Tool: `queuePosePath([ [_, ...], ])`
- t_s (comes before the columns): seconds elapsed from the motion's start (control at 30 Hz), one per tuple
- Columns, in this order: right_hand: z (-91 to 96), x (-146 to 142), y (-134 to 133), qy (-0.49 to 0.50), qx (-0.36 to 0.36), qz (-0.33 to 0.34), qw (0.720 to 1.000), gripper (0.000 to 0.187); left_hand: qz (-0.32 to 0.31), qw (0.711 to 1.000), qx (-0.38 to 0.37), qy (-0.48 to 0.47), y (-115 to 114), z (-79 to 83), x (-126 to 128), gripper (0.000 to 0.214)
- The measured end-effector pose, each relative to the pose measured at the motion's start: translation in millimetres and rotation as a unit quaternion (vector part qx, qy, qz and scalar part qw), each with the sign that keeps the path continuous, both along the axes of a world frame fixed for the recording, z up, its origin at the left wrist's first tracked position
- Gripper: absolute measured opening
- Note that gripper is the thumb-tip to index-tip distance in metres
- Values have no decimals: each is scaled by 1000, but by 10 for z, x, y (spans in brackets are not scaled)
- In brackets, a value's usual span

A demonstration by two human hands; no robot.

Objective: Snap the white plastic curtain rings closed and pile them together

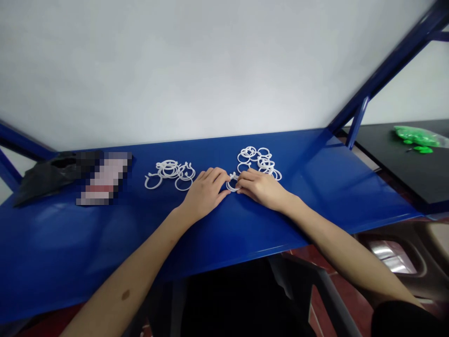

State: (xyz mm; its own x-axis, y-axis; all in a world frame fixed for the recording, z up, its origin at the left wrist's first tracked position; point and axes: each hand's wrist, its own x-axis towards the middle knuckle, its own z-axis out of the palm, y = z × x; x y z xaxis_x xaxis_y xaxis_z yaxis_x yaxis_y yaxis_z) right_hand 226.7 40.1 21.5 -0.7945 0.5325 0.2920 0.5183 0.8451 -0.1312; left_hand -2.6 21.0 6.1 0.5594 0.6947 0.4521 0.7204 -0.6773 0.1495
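White ring pinched from both sides

The left hand grips the ring's left side between thumb and fingers, and the right hand has its bent fingertips closed on the right side. Whether one loop or two overlap there, the fingers hide. The hold sits low over the blue table, probably because so thin and light a piece needs steadying from two sides.

A left cluster of white rings lies beside the left hand; a right cluster of white rings lies just beyond the right. Each seems placed for short reach, with the held ring between them. Farther left, a black bag and a blurred-out packet lie apart from the rings, apparently so they don't crowd the fingers.
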Motion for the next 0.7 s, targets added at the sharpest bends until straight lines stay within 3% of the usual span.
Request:
queuePosePath([
  [0.2, -70, -80, -12, 4, 4, -3, 1000, 29, -39, 999, 13, 35, 18, -58, 43, 8],
  [0.37, -80, -122, -37, -40, 65, 2, 997, 33, -52, 995, 31, 73, 37, -51, 33, 19],
  [0.53, -55, -121, -96, -79, 113, 16, 990, 35, -73, 988, 97, 99, 25, -34, 33, 28],
  [0.7, -35, -223, -177, -74, 142, -53, 986, 33, -15, 975, 178, 133, -44, 32, 103, 33],
])
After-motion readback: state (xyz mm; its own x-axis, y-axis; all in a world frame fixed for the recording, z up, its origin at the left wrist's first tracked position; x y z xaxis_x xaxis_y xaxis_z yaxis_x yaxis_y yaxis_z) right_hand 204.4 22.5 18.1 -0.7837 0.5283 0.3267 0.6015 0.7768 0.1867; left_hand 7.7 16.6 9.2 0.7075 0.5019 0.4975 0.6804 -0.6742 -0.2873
